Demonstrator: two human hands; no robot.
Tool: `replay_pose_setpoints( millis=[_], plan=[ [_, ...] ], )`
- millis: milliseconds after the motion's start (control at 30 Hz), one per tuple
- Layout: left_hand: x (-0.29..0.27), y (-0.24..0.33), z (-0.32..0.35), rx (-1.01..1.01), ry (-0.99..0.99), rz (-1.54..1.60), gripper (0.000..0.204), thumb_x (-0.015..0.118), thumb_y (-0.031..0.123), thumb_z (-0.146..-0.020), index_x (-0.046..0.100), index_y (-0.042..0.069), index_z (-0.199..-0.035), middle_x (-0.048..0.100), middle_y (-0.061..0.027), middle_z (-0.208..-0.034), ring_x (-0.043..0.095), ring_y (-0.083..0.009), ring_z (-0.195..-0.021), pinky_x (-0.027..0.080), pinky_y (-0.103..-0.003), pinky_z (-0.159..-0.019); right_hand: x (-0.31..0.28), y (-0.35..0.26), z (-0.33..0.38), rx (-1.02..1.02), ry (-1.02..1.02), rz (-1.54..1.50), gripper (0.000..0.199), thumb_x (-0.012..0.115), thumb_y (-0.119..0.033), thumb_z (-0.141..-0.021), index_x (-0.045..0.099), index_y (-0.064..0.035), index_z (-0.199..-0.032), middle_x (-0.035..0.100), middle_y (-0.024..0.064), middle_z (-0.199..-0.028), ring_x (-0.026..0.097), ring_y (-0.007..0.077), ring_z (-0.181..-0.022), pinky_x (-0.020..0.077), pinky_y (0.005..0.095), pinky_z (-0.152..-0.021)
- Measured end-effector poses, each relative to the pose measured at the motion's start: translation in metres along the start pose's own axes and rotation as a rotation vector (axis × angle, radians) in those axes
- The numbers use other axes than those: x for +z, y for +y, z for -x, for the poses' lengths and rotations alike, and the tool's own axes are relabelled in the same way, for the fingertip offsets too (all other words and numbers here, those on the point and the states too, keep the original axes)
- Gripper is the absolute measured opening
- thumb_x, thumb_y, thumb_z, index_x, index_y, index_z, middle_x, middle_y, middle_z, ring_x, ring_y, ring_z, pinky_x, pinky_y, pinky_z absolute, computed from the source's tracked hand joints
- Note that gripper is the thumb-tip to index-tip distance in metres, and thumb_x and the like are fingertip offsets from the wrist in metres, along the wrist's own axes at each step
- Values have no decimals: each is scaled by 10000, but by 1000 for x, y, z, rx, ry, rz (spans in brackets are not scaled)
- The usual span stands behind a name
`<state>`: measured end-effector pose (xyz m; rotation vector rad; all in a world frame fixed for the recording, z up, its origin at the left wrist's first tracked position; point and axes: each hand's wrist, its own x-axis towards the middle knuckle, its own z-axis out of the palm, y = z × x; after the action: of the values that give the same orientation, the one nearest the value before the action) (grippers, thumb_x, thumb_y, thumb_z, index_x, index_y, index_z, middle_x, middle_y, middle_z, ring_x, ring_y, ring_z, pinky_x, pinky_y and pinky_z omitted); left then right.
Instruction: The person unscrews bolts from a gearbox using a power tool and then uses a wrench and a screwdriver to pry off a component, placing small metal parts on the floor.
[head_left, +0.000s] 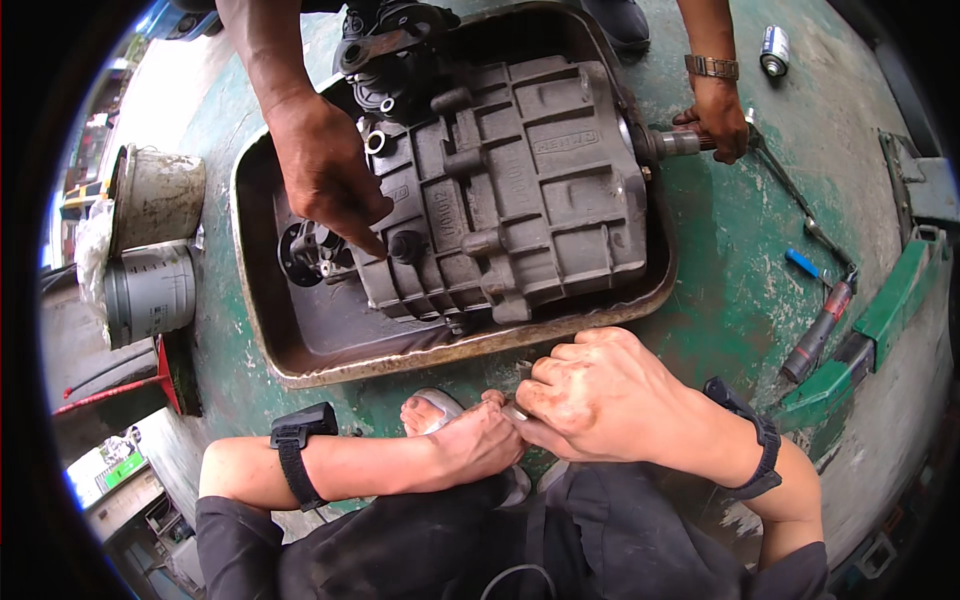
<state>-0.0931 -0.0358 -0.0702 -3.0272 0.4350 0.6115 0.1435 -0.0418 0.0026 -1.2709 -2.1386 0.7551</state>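
My left hand (485, 437) and my right hand (590, 390) meet in front of my lap, both closed. Between them shows a bit of a small metal piece (516, 411); the fingers cover most of it, so its kind is unclear. Just beyond lies a grey cast gearbox housing (540, 185) in a worn metal tray (420, 358). Another person's hand (330, 170) points at a dark round plug (404, 246) on the housing. That person's other hand (715, 115), with a wristwatch, is at the splined shaft (680, 142) on the right.
On the right lie a long-handled ratchet (785, 180), a blue-handled tool (803, 265), a red and grey power tool (820, 330) and a green metal arm (900, 290). A spray can (774, 52) lies at the far right. Dirty buckets (160, 200) stand on the left.
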Motion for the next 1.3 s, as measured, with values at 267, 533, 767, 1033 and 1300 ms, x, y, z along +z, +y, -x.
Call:
replay_pose_setpoints(
  millis=[267, 533, 767, 1033, 1300],
  plan=[
    [-30, -21, -3, 11, 34, 16, 205, 528, 219, -820, 674, 79, -796, 628, -59, -683, 559, -211, -614, 386, -367, -611, -5, -3, 0, 37, -61, 42, 166, 648, -228, -795, 634, -72, -741, 621, 70, -660, 651, 246, -634, 486, 377, -566],
    [-44, -48, 1, -81, 120, 364, 252, 531, 249, -912, 654, 48, -823, 634, -67, -687, 644, -237, -672, 488, -381, -617, -15, -2, -3, 38, -51, 87, 235, 735, -243, -759, 584, -80, -681, 561, 37, -622, 612, 216, -607, 458, 349, -549],
    [-61, -146, 72, -790, 468, 448, 312, 743, 324, -851, 590, 52, -845, 623, -116, -681, 639, -260, -588, 492, -371, -524, -24, 4, 0, 93, 62, 124, 304, 799, -185, -725, 535, -95, -604, 476, 34, -533, 518, 218, -488, 379, 350, -475],
    [-58, -176, 63, -835, 256, 284, 379, 618, 415, -932, 559, 43, -972, 630, -147, -702, 641, -362, -649, 480, -458, -559, -18, 2, -7, 37, 34, 120, 294, 828, -168, -700, 558, -87, -614, 473, 25, -521, 492, 213, -456, 355, 339, -457],
    [-67, -186, 58, -789, 140, 311, 279, 600, 326, -943, 570, 51, -970, 640, -139, -759, 648, -364, -715, 484, -478, -613, -19, 7, -4, 36, 48, 95, 273, 829, -146, -702, 574, -79, -631, 486, 29, -522, 489, 216, -451, 349, 343, -447]
  ],
)
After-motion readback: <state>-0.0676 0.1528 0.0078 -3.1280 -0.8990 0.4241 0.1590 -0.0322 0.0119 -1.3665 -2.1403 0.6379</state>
